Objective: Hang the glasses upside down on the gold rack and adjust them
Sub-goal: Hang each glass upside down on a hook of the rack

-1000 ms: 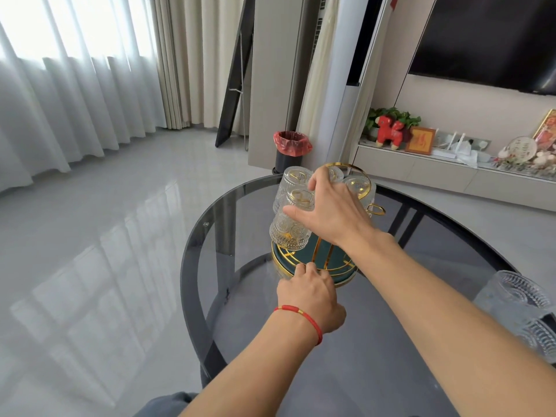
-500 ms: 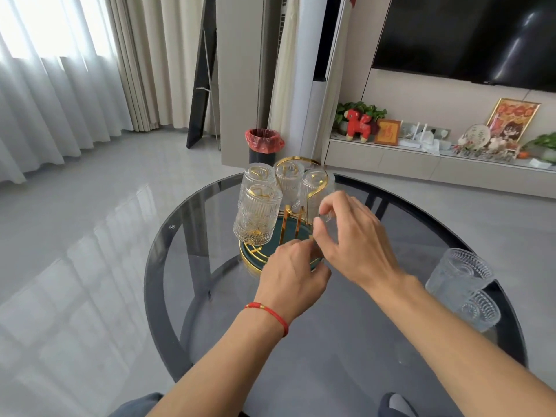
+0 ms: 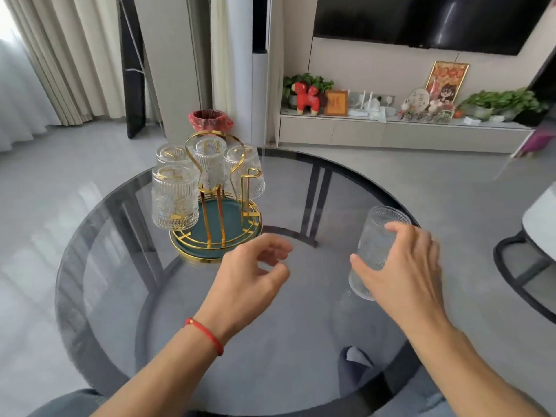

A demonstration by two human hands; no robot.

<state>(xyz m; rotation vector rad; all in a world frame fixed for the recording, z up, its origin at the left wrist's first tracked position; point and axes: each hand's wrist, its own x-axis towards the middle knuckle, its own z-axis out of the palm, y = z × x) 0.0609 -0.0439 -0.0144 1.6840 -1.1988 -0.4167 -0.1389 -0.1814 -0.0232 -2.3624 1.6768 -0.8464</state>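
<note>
The gold rack (image 3: pixel 222 227) on its teal round base (image 3: pixel 192 252) stands at the far left of the glass table (image 3: pixel 114 281). Several ribbed clear glasses hang upside down on it, the nearest one (image 3: pixel 175 200) at front left. One gold hook (image 3: pixel 251 176) at front right carries nothing. My left hand (image 3: pixel 249 275) hovers just in front of the base, fingers loosely curled and apart, holding nothing. My right hand (image 3: pixel 400 266) is wrapped around a loose ribbed glass (image 3: pixel 376 236) at the table's right side; the glass looks tilted.
A bin with a red bag (image 3: pixel 210 120) stands on the floor behind the rack. A low TV cabinet (image 3: pixel 391 135) with ornaments lines the far wall. Another round table (image 3: pixel 541 224) sits at the right edge. A slippered foot (image 3: pixel 355 365) shows through the tabletop.
Both hands have left the rack. My right hand swung to the right and took hold of a loose glass; my left hand drew back from the base. The view turned right.
</note>
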